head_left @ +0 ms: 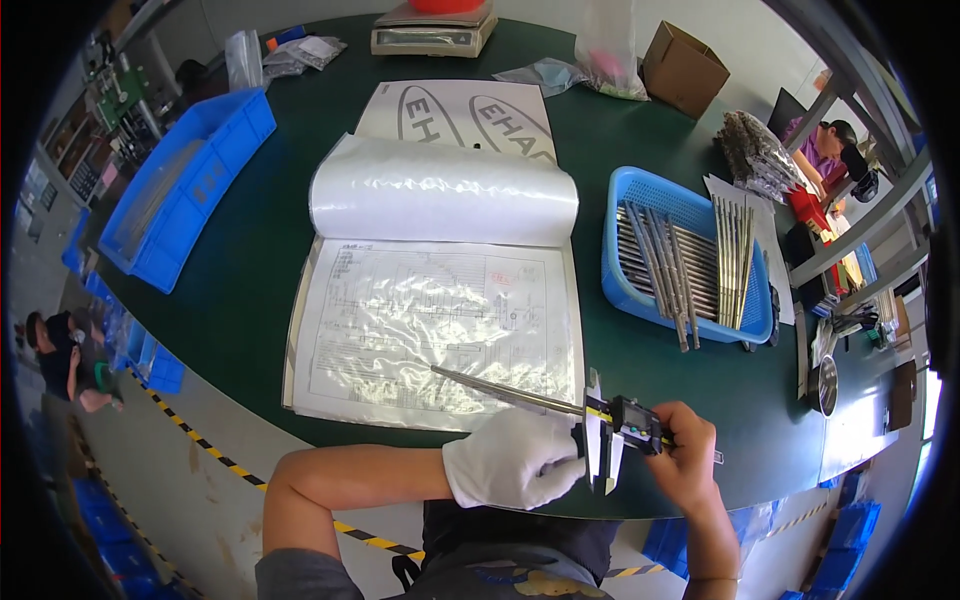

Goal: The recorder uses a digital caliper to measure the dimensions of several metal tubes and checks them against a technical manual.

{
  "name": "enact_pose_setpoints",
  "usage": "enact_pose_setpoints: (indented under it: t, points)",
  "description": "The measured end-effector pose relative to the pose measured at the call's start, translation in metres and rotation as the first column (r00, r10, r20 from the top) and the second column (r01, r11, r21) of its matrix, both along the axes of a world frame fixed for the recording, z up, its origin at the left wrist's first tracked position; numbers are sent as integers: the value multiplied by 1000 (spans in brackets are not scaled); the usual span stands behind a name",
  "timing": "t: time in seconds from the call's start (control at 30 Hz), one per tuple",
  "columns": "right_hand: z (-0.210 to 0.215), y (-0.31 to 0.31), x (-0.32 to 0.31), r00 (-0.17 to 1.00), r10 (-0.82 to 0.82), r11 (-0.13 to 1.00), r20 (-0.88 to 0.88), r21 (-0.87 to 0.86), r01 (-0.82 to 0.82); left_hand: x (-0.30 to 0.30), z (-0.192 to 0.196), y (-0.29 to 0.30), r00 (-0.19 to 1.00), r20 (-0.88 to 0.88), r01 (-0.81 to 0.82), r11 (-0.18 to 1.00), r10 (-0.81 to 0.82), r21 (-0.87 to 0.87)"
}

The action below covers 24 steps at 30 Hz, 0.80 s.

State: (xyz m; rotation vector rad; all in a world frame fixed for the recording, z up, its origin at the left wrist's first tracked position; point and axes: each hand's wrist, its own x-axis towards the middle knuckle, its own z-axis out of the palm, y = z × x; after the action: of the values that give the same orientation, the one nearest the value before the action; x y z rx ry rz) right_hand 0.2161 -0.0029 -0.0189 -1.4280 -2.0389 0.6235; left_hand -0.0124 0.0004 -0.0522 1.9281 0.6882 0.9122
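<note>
The gloved left grip is closed on the rod, which projects forward-left from it above the drawing. The right grip is closed around the caliper, between both grips.

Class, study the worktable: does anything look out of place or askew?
Yes: at right, a few slim silver metal rods slant across others in the light-blue plastic basket, their ends poking past its near rim, unlike those lined up beneath.
</note>
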Motion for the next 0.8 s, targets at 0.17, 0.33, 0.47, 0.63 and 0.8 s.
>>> enact_pose_setpoints:
  t: [0.17,0.33,0.47,0.63,0.8]
  points:
    - [1,1,-7,999,34,999,-6,-28,-34,0,7,11,978,154,208,596,-141,-776]
    - [0,4,-8,998,4,1000,-55,10,-4,20,-23,4,834,521,381,490,185,-784]
    - [2,11,-19,993,23,999,-113,34,-20,9,-11,13,702,664,568,359,258,-740]
    - [-1,10,-17,990,-11,1000,-143,-2,11,7,-12,24,668,713,571,467,213,-675]
    - [1,10,-16,989,116,993,-96,15,-115,0,-21,27,757,644,498,540,111,-678]
